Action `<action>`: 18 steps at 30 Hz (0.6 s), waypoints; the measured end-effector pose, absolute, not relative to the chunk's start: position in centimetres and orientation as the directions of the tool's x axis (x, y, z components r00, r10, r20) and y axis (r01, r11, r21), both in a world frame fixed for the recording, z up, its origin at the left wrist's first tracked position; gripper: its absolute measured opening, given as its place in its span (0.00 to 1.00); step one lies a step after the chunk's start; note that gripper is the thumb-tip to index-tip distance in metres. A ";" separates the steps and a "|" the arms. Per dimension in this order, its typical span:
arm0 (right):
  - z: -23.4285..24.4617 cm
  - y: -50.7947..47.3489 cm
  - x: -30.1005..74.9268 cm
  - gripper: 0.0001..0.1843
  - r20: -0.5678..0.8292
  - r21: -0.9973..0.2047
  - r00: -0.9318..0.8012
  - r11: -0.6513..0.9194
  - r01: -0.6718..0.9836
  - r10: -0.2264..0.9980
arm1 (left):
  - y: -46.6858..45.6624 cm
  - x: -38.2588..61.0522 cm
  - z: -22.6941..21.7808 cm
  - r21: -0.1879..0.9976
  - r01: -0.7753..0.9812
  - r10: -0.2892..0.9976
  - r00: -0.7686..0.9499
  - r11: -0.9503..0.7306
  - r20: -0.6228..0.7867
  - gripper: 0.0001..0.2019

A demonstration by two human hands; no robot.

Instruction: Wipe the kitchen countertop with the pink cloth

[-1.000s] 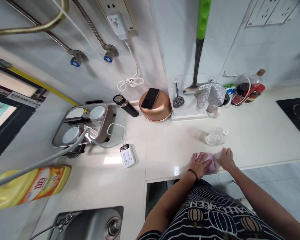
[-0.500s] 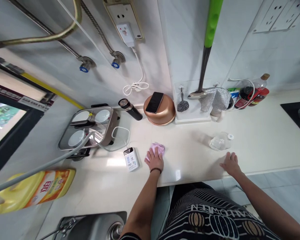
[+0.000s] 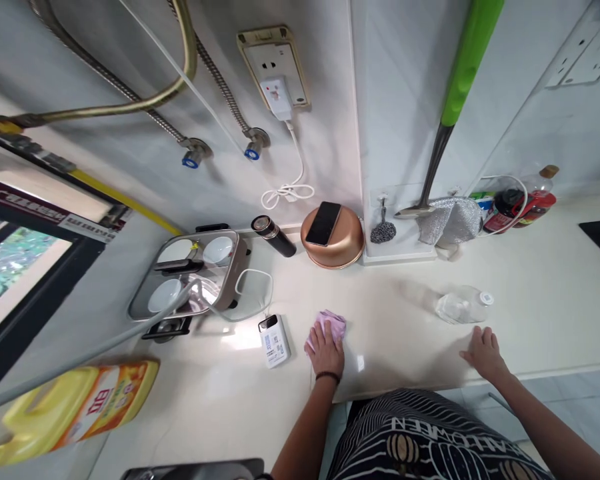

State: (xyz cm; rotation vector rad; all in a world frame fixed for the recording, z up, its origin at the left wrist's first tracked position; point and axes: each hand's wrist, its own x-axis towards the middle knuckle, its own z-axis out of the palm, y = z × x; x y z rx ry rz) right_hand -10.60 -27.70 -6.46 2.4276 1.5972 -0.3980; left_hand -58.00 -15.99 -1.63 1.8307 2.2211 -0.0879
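Observation:
My left hand lies over a crumpled pink cloth, holding it down on the pale countertop, with the fingers spread across it. Left of that hand is a white power bank with a small dark display and a cable. Toward the counter's front edge, my right hand rests with nothing in it, the thumb out and the fingers slightly bent. Just beyond its fingertips a clear plastic bottle with a white cap lies on its side, apart from the hand.
Along the wall stand a copper-coloured pot with a phone on it, a black flask and a tray of white bowls. A yellow jug is at left. A green-handled spatula hangs above sauce bottles.
The view has shifted, so everything sits lower and farther right. My left hand and the cloth have come slightly nearer the front edge. My right hand remains beside the bottle.

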 end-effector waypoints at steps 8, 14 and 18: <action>-8.3 -28.7 -9.8 0.52 -0.246 -0.050 0.359 -0.382 0.923 0.900 | -1.1 -60.2 -1.0 0.224 0.954 0.957 -0.139 0.198 -0.255 0.31; -9.3 -29.1 -9.4 0.51 -0.254 -0.014 0.333 -0.348 0.937 0.908 | 8.0 -62.1 -0.6 0.244 0.953 0.959 -0.111 0.177 -0.261 0.31; -9.2 -29.3 -9.4 0.48 -0.262 -0.002 0.329 -0.342 0.940 0.907 | 11.8 -63.2 -0.7 0.247 0.955 0.957 -0.096 0.166 -0.275 0.31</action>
